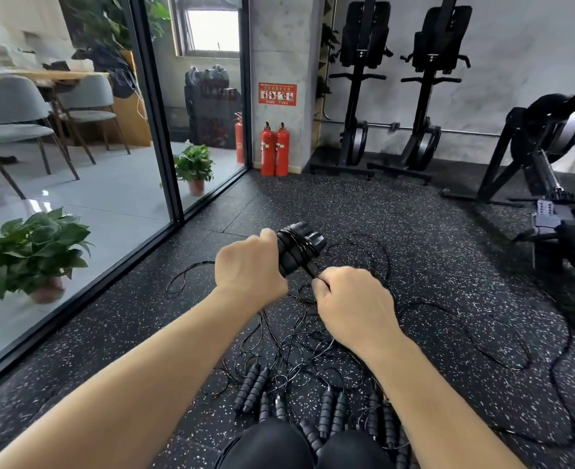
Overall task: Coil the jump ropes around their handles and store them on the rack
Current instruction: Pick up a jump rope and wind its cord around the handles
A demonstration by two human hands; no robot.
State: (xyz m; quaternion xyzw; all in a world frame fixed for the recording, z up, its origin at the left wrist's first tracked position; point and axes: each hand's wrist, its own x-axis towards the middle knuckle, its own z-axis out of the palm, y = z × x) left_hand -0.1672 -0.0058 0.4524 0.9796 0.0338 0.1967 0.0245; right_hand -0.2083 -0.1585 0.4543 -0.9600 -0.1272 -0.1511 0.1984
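My left hand (249,265) grips a pair of black ribbed jump rope handles (300,246) held together, their ends pointing up and away, with a few turns of thin black rope wound round them. My right hand (352,301) pinches that rope just below the handles, and the strand runs taut from my fingers up to the coil. The loose remainder of the rope (482,336) trails over the floor to the right. Several more black handles (254,387) with tangled ropes lie on the floor near my knees. No rack is in view.
Speckled black rubber floor (398,211). A glass wall (76,198) with potted plants behind it runs along the left. Two red fire extinguishers (275,148) stand by a pillar. Upright rowing machines (391,93) line the back wall, and another machine (550,164) stands at right.
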